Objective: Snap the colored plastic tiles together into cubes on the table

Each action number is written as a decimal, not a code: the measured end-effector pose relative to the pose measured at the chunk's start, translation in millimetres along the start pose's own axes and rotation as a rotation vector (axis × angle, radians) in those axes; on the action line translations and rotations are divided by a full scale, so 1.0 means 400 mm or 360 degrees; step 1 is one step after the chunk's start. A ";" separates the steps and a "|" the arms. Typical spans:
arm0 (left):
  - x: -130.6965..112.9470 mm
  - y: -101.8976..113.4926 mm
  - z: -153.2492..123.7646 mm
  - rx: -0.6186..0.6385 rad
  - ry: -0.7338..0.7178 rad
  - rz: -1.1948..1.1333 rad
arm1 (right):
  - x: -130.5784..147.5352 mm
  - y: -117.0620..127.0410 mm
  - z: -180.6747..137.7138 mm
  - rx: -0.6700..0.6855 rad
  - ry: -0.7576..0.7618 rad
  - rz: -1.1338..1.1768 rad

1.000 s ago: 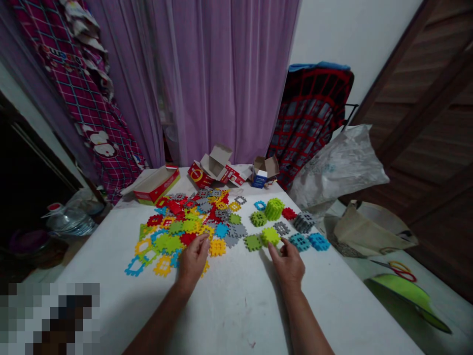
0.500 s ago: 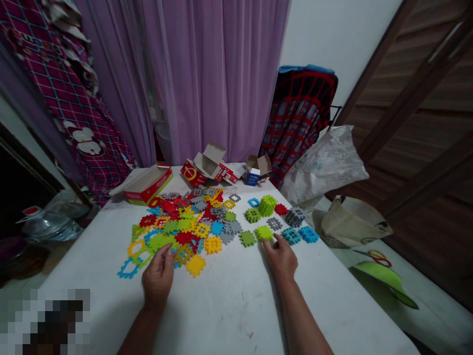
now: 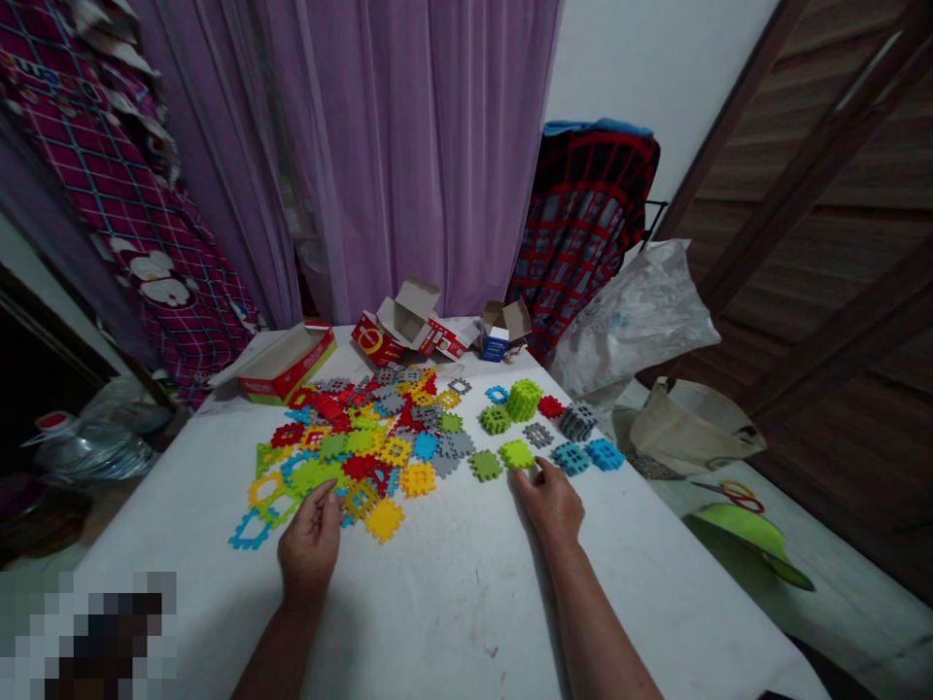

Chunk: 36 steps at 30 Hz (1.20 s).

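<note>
My left hand hovers at the near edge of a big pile of interlocking plastic tiles. Its fingers are loosely curled together, thumb alongside, and no tile shows in them. My right hand is open, thumb and forefinger apart, just on the near side of a bright green tile. A darker green tile lies to the left of that one. Behind are a tall bright green stack and a lower green stack. Blue-teal tiles and blue tiles lie to the right.
Grey stacked tiles, a red tile and a single grey tile are on the right part of the white table. Along the back stand a red-green box, opened red cartons and a blue box.
My right hand has drawn back slightly from the bright green tile, leaving a small gap. My left hand has barely moved. The whole view has shifted a little.
</note>
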<state>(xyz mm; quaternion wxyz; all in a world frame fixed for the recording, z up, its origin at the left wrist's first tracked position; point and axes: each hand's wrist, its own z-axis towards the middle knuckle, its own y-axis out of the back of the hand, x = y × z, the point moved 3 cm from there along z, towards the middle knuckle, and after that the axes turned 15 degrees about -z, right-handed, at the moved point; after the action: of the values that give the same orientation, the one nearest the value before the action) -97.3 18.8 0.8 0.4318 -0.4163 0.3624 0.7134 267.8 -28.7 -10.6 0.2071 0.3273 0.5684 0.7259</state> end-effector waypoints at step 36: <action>0.109 0.041 0.086 -0.0502 0.0329 -0.0550 | 0.516 -0.021 -0.163 -0.0097 0.1147 0.0124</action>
<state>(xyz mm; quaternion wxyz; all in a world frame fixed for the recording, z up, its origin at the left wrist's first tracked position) -134.2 56.6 -22.5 0.4375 -0.6050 0.2123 0.6305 76.3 67.5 21.8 -0.0248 0.0656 0.5701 0.8186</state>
